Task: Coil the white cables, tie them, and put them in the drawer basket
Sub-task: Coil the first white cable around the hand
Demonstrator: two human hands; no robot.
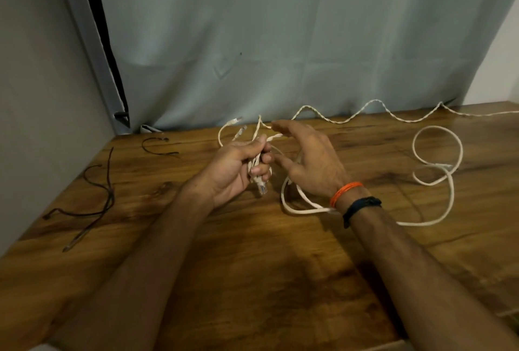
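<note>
Both our forearms reach in from the near edge over the table (pixel 252 252), meeting near its middle. Our left hand (pixel 238 170) is curled round a bunch of cable ends (pixel 257 166), with one clear plug (pixel 262 189) hanging below the fist and two more plugs poking out to the far left. Our right hand (pixel 310 165) hovers just beside it, fingers spread and relaxed, gripping nothing that we can see; a white strand passes under the palm.

What matters next is where the slack lies. The white cable (pixel 449 182) trails away to the right: loose loops sit on the table well apart from the hands, and a twisted run (pixel 365 110) snakes along the far edge, its long axis left to right. So the free length is all on the right hand's side, and that hand is the nearer one to draw it in while the left holds the ends.

Black ties (pixel 95 196) lie at the left. No drawer basket is in view.
</note>
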